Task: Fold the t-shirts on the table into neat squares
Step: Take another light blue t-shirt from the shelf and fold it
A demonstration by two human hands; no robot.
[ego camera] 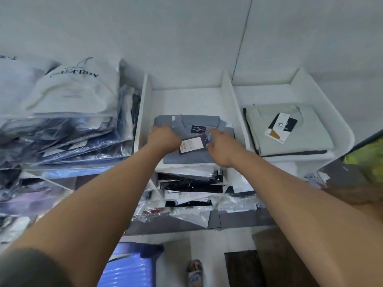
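Grey-blue t-shirt [186, 157] folded square, collar up, hang tag [193, 142] on top

We see both hands on the folded grey t-shirt [186, 159], mid-frame in a white shelf bay [142, 112] — left hand [163, 139] grips its left edge, right hand [221, 147] flat beside the hang tag [191, 144].

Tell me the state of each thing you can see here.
blue-grey t-shirt: folded, lying in the middle compartment
hang tag: lying on that shirt
pale green t-shirt: folded, tag on top, right compartment
bagged garments: stacked in plastic, left
left hand: fingers curled over the shirt's left edge
right hand: at the hang tag, grip unclear
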